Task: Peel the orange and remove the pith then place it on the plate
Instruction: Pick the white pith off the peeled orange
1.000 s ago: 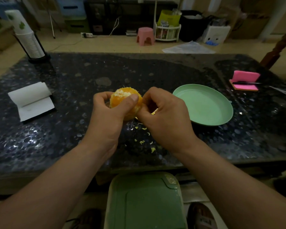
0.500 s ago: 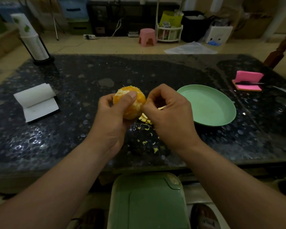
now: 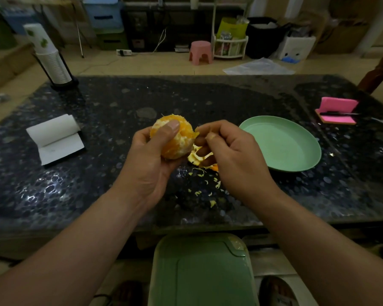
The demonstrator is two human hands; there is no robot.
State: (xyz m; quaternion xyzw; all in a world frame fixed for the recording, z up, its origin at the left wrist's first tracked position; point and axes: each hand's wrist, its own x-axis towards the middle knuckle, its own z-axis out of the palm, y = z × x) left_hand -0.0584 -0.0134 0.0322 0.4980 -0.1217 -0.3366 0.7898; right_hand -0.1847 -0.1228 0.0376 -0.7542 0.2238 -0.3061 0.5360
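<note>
- The left hand (image 3: 150, 160) holds the orange (image 3: 175, 140) up above the table (image 3: 97, 195). Its grip is wrapped around the fruit, with the thumb across the top, probably so that the fruit does not turn while it is cleaned.
- The orange is already without peel. White patches are still on it, so I judge that the pith step is in progress.
- The right hand (image 3: 234, 155) is just beside the right side of the orange. Its grip is narrow, thumb against fingertips, pinching what looks like a small shred of pith (image 3: 196, 134); it is too small to be sure.
- The peel pieces (image 3: 199, 156) lie on the table under the hands, partly hidden, and the small scraps (image 3: 208, 186) are nearer to the person. I think the work is done over this spot so that the waste falls in one place.
- The plate (image 3: 281, 144) stands near the right hand with nothing in it, probably so that the final placing needs only a short reach.
- A paper pad (image 3: 55, 140), a stack of cups (image 3: 53, 62) and a pink object (image 3: 336, 110) are well apart from the work, near the table edges.
- Count: one orange, one plate, two hands, one heap of peel, about a dozen small scraps (not exact), one pad, one cup stack, one pink object.
</note>
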